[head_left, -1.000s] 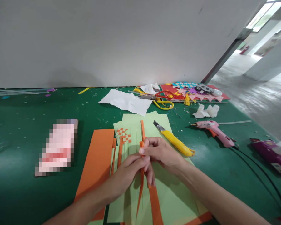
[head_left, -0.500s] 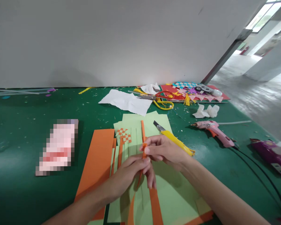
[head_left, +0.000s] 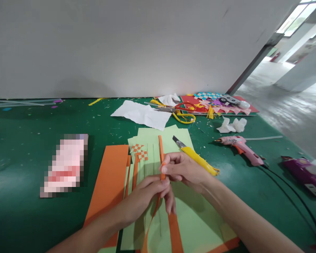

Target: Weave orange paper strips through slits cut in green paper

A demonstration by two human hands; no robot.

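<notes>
Both my hands meet over a stack of light green paper [head_left: 197, 214]. My left hand [head_left: 152, 188] is closed, pinching an orange paper strip [head_left: 156, 207] whose lower end curls down toward the table's near side. Just above it, my right hand [head_left: 180, 167] pinches the strip's top end between thumb and fingers. Another orange strip [head_left: 175, 233] lies beneath the hands, running toward me, and a narrow orange strip [head_left: 161, 146] shows beyond them. Two small orange-and-white checkered woven pieces [head_left: 142, 155] lie left of the hands. A yellow utility knife [head_left: 197, 158] rests beyond my right hand.
Orange card [head_left: 107, 186] lies at left, with a pixelated pink item [head_left: 65, 165] farther left. White paper [head_left: 143, 114] and scissors [head_left: 171, 109] are at the back. A pink glue gun [head_left: 242, 147] and a purple tool [head_left: 304, 174] with a cord sit at right.
My right hand's fingertips have shifted slightly along the strip. The strip's hanging lower part has swung and turned more edge-on. Everything else stays in place.
</notes>
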